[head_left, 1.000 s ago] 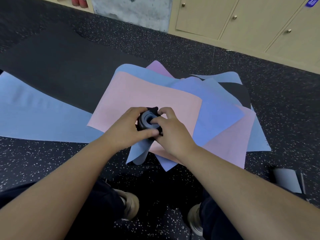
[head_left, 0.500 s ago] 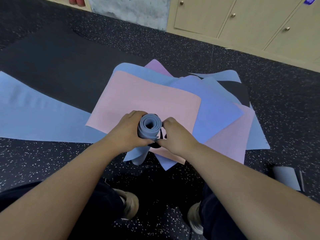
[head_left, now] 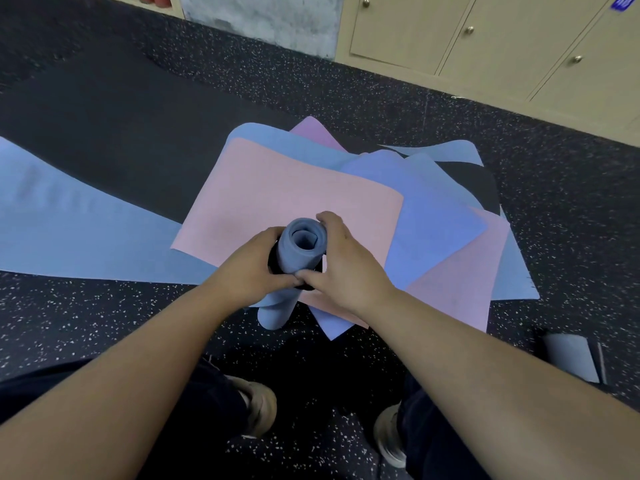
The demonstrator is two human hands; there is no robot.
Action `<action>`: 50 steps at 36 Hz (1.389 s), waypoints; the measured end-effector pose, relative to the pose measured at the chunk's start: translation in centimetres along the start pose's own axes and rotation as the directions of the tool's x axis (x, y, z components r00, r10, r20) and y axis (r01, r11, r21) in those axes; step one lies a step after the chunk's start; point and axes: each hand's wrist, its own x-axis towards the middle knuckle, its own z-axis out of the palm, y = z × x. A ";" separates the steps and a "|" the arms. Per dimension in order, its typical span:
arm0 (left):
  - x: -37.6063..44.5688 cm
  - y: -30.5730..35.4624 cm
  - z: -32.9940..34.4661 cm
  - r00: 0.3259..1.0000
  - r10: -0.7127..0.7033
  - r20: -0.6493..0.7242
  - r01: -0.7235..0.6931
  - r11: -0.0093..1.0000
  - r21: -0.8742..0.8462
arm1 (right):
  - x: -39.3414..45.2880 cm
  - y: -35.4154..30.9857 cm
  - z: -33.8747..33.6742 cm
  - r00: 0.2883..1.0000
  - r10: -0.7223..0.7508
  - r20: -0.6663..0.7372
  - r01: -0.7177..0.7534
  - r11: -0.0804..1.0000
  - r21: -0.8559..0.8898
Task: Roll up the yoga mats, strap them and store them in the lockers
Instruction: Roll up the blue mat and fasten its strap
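Blue foam fills your grip: you hold the rolled mat [head_left: 300,258] upright in front of you, its coiled top end facing up and its lower end hanging free below your hands, above the speckled floor [head_left: 571,216]. Your left hand [head_left: 251,271] wraps the roll from its left side, fingers curled round it and thumb lying across its near face. Your right hand [head_left: 341,261] wraps it from the right, fingers curled over the far upper edge of the roll and thumb meeting your left thumb at the front. A black strap [head_left: 274,263] shows as a dark band round the roll between your two hands; whether it is fastened cannot be told.

Beyond the roll, a pink mat [head_left: 294,199] lies flat on top of a fanned heap of blue, pink and purple mats. A long light-blue mat [head_left: 69,230] stretches away to the left of the roll, with a black mat [head_left: 121,140] beyond it. To the right of the roll and nearer to you, a small grey-blue piece [head_left: 571,356] lies on the floor.

Far beyond the roll, at the wall, stand beige lockers [head_left: 502,32] with round knobs. All the doors you can see are closed, so their contents are hidden. Your two shoes show below the roll, on the floor.
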 end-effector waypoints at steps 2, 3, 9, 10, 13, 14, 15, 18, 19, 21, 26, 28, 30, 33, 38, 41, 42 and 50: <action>0.0 0.0 0.1 1.000 0.018 -0.003 -0.018 1.000 0.013 | 0.0 -0.2 -0.1 0.999 -0.004 -0.048 0.002 0.999 -0.045; -0.1 -0.1 0.2 1.000 0.023 -0.003 -0.023 0.999 0.023 | 0.0 -0.3 -0.2 0.999 -0.019 -0.044 0.016 0.997 -0.069; -0.2 -1.3 0.7 0.999 -0.037 0.039 0.036 0.999 0.023 | 0.1 -0.3 -0.1 0.997 -0.075 0.003 0.075 0.989 -0.127; -0.3 -1.6 0.7 0.998 -0.050 0.045 0.048 0.998 0.030 | 0.0 -0.2 0.0 0.997 -0.074 0.002 0.074 0.990 -0.121; -0.5 -2.0 1.0 0.997 -0.077 0.027 0.075 0.995 0.062 | 0.0 -0.1 0.1 0.997 -0.078 0.002 0.078 0.991 -0.109; -0.5 -2.0 1.1 0.996 -0.084 0.003 0.083 0.993 0.085 | 0.0 0.0 0.1 0.997 -0.073 0.004 0.073 0.991 -0.111; -0.6 -1.8 1.2 0.997 -0.077 -0.031 0.080 0.990 0.113 | 0.0 0.1 0.1 0.998 -0.069 0.005 0.069 0.991 -0.112; -0.9 -1.0 1.6 0.986 0.028 -0.164 -0.001 0.987 0.161 | 0.3 0.3 0.1 0.998 -0.058 0.004 0.059 0.993 -0.100; -1.0 -0.6 1.7 0.977 0.056 -0.207 -0.020 0.984 0.175 | 0.3 0.3 0.1 0.999 -0.052 -0.001 0.052 0.994 -0.091; -1.3 0.3 1.6 0.950 0.121 -0.286 -0.054 0.971 0.231 | 0.5 0.2 -0.1 0.999 -0.042 -0.019 0.041 0.996 -0.074; -1.5 2.1 0.4 0.907 0.315 -0.281 -0.212 0.916 0.341 | 0.6 -0.8 -1.4 0.995 -0.022 -0.098 0.021 1.000 -0.008; -1.6 2.8 0.2 0.896 0.340 -0.285 -0.233 0.907 0.350 | 0.5 -1.3 -2.0 0.992 -0.005 -0.125 0.008 1.000 0.021; -1.8 3.7 0.3 0.904 0.300 -0.303 -0.201 0.926 0.319 | 0.2 -1.8 -2.6 0.990 0.003 -0.144 0.000 1.000 0.018; -2.1 5.1 0.7 0.916 0.205 -0.345 -0.118 0.959 0.256 | -0.6 -2.5 -3.3 0.987 0.003 -0.162 -0.008 1.000 -0.027; -3.4 7.8 2.0 0.924 0.073 -0.376 0.025 0.968 0.248 | -2.9 -3.3 -4.6 0.974 0.021 -0.225 -0.039 0.997 -0.073; -4.5 9.1 2.9 0.928 0.068 -0.367 0.032 0.965 0.259 | -4.6 -3.6 -5.3 0.960 0.061 -0.273 -0.080 0.995 -0.059; -4.9 9.4 3.1 0.929 0.069 -0.362 0.030 0.965 0.260 | -5.2 -3.8 -5.6 0.953 0.072 -0.294 -0.091 0.995 -0.049; -6.7 12.0 3.1 0.929 0.265 -0.258 -0.135 0.892 0.432 | -9.7 -3.9 -8.1 0.910 0.125 -0.396 -0.120 0.992 0.037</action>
